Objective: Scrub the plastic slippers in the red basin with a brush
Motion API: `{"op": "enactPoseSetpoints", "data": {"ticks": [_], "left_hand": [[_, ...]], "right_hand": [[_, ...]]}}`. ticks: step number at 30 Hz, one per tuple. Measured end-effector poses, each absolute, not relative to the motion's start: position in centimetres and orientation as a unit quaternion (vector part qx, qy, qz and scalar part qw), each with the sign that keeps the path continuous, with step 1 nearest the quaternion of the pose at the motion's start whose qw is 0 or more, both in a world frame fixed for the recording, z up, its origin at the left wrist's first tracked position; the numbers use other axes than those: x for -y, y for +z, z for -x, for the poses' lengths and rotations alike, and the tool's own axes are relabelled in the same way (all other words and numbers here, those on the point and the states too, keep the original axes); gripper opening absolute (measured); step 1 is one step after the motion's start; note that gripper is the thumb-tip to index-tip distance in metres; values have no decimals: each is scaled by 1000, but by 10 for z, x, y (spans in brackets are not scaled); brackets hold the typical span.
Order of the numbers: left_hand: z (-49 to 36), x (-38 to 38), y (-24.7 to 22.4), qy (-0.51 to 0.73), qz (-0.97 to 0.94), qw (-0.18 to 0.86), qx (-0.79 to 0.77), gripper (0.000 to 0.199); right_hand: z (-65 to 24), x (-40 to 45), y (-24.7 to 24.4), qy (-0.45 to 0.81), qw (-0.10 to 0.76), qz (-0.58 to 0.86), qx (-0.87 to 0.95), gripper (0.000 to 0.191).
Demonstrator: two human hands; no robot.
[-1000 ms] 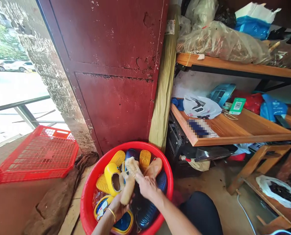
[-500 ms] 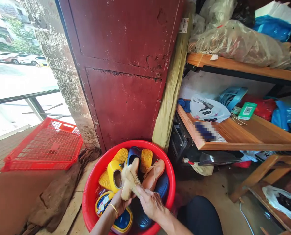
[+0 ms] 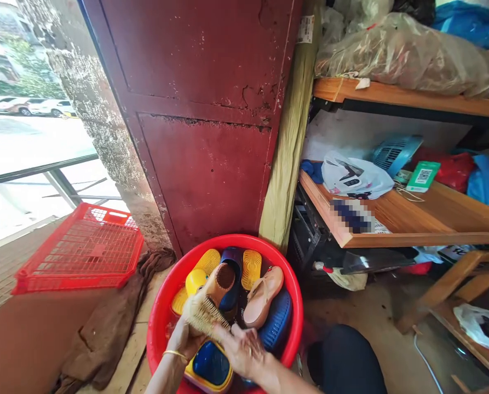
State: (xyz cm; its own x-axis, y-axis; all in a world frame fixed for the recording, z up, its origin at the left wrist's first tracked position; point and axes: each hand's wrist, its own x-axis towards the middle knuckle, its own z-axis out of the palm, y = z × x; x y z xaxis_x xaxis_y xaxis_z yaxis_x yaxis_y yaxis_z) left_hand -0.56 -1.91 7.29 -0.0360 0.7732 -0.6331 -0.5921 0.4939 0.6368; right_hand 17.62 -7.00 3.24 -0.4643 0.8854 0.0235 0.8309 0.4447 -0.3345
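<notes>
My left hand (image 3: 185, 336), with a yellow bangle at the wrist, is closed around a tan shoe (image 3: 220, 281) above the red tub (image 3: 297, 306). My right hand (image 3: 244, 349) grips a pale-bristled scrub brush (image 3: 206, 315), which lies against the near part of that shoe and hides some of it. Another tan shoe (image 3: 264, 295) rests in the tub to the right. Around them are a yellow shoe (image 3: 195, 280), a yellow sole (image 3: 251, 269), a dark blue slipper (image 3: 230, 298), a blue sole (image 3: 277, 320) and a yellow-edged blue slipper (image 3: 211, 364).
A red door (image 3: 207, 164) stands right behind the tub. On the left are a red plastic crate (image 3: 84, 249) and a brown cloth (image 3: 104, 328). Wooden shelving (image 3: 416, 239) with bags and a blue fan (image 3: 397, 155) fills the right side. My dark-clothed knee (image 3: 351, 358) is beside the tub.
The held shoe has turned, so its opening now faces up and away from me. The brush and my left hand have shifted left and the view has tilted slightly.
</notes>
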Motion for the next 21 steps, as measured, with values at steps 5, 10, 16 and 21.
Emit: {"op": "enactPoseSetpoints", "data": {"ticks": [5, 10, 16, 21], "left_hand": [[2, 18, 64, 492, -12, 704, -511, 38], [4, 16, 60, 506, -5, 703, -499, 39], [7, 19, 62, 505, -9, 700, -505, 41], [7, 21, 66, 487, -75, 677, -547, 36]], "right_hand": [[-192, -3, 60, 148, 100, 633, 754, 55], [-184, -1, 65, 153, 116, 619, 761, 52], [-172, 24, 56, 167, 92, 581, 791, 58], [-198, -1, 55, 174, 106, 652, 731, 59]]}}
